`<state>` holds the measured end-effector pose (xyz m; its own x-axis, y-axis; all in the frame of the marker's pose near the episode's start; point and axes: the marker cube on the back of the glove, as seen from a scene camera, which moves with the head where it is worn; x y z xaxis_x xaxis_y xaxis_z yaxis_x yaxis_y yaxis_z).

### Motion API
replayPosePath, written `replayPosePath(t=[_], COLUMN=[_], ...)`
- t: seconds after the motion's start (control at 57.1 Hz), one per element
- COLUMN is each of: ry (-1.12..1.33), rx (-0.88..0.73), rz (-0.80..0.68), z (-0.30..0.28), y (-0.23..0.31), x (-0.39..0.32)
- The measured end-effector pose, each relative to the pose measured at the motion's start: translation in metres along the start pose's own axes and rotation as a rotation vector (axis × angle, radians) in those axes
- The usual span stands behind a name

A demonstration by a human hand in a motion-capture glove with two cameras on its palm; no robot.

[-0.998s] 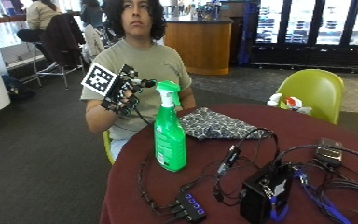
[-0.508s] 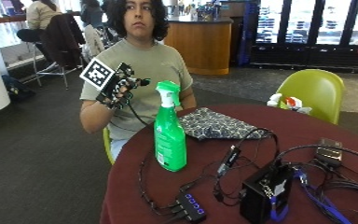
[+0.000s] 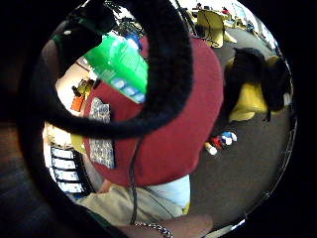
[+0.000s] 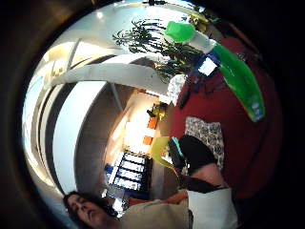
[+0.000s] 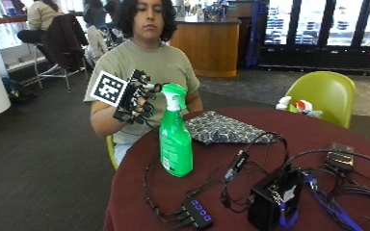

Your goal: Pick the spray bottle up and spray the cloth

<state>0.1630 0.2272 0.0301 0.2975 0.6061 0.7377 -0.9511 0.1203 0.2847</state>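
Outside view is showing your nearest clutter first: a black box (image 5: 276, 201) and a hub (image 5: 198, 215) are sitting among cables on the red counter (image 5: 339, 139), cut off at the frame's edge. Just past them the green spray bottle (image 5: 175, 132) is standing upright near the counter's near-left rim, with nothing holding it. Behind it the patterned cloth (image 5: 225, 128) is lying flat, close to the bottle but not touching it. Your gloved right hand (image 5: 137, 97) is hanging in the air beside the bottle's trigger head, fingers loosely curled toward it and closing on nothing; whether the fingertips are touching the head is hard to tell, since the head is overlapping them. Compared with half a second ago, that hand is sitting closer to the nozzle, while bottle and cloth are lying where they were. Your other hand is hidden behind the counter. Farther back, a green chair (image 5: 326, 94) is standing at the counter's far side. In the palm views the bottle (image 4: 228, 67) is looming close, and the cloth (image 3: 101, 134) is lying beyond it.
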Motion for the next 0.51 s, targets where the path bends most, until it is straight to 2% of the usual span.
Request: replayPosePath(t=[0.088, 0.158, 0.21, 0.315, 0.403, 0.508], ry=[-0.036, -0.059, -0.082, -0.143, -0.179, -0.163], rx=[-0.003, 0.026, 0.039, 0.001, 0.049, 0.077], rz=[0.013, -0.088, -0.106, -0.030, 0.037, -0.005], z=[0.011, 0.022, 0.031, 0.042, 0.051, 0.061], y=[-0.023, -0.046, -0.063, -0.080, -0.097, -0.115], x=[0.004, 0.013, 0.016, 0.013, 0.008, 0.014])
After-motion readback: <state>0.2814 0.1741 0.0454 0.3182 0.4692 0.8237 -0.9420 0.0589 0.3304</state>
